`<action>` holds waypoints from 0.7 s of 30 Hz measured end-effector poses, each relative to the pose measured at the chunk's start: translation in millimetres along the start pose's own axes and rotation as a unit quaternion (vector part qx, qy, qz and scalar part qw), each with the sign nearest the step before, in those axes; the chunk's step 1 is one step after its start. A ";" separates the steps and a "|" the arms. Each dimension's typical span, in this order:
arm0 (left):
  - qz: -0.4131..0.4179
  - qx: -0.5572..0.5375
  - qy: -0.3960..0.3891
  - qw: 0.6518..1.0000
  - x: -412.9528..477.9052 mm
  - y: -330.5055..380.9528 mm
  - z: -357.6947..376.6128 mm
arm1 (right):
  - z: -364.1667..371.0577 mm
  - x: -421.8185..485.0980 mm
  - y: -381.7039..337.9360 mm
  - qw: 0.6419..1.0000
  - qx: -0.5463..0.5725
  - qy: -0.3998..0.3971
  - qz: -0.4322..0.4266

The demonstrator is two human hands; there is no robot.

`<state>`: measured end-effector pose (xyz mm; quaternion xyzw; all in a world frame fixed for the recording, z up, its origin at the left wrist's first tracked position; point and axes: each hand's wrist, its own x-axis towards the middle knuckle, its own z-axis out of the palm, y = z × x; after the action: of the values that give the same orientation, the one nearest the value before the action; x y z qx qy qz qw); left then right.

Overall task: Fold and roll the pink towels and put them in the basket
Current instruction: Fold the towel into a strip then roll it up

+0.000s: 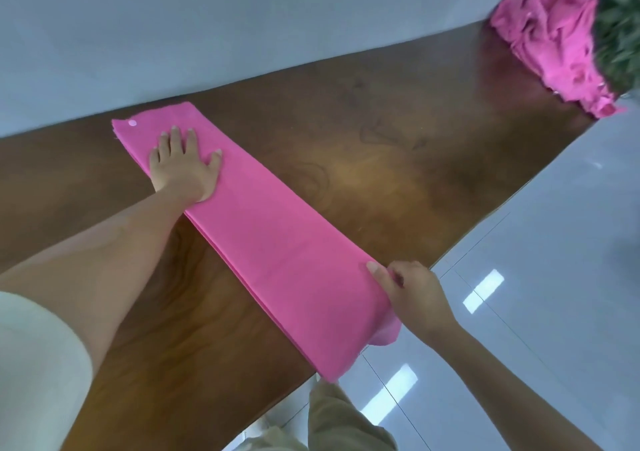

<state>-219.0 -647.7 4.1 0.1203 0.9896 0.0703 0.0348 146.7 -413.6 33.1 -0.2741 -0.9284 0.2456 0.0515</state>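
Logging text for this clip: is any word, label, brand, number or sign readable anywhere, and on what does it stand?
None: no word, number, brand or sign can be read in this view.
The folded towel has a round spot, small and pale, near its far end; no lettering shows on it.
The towel pile is blurred; no label can be made out.

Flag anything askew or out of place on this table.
The folded pink towel lies flat, but its near end overhangs the table edge where the right hand pinches it. A crumpled heap of pink towels sits at the far corner, unfolded.
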 end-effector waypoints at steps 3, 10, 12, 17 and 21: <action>-0.028 -0.010 0.011 1.000 -13.1 -2.6 -0.1 | -6.0 5.0 2.9 0.999 0.035 0.014 0.011; -0.107 -0.032 0.033 0.993 -44.7 -11.4 3.4 | -25.8 42.5 20.4 0.999 -0.015 0.035 0.007; -0.134 -0.041 0.042 0.989 -52.8 -11.6 4.1 | -34.4 61.3 26.7 0.998 -0.064 0.017 -0.024; -0.203 -0.071 0.071 0.974 -72.8 -7.4 6.1 | -56.0 120.3 31.3 0.982 -0.159 -0.026 -0.098; -0.262 -0.077 0.081 0.959 -89.0 -0.8 7.0 | -60.6 162.6 27.5 0.967 -0.216 -0.068 -0.119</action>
<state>-132.4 -669.1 1.6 -0.1519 0.9777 0.1437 -0.0189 36.6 -280.7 66.4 -0.1485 -0.9867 0.0494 -0.0433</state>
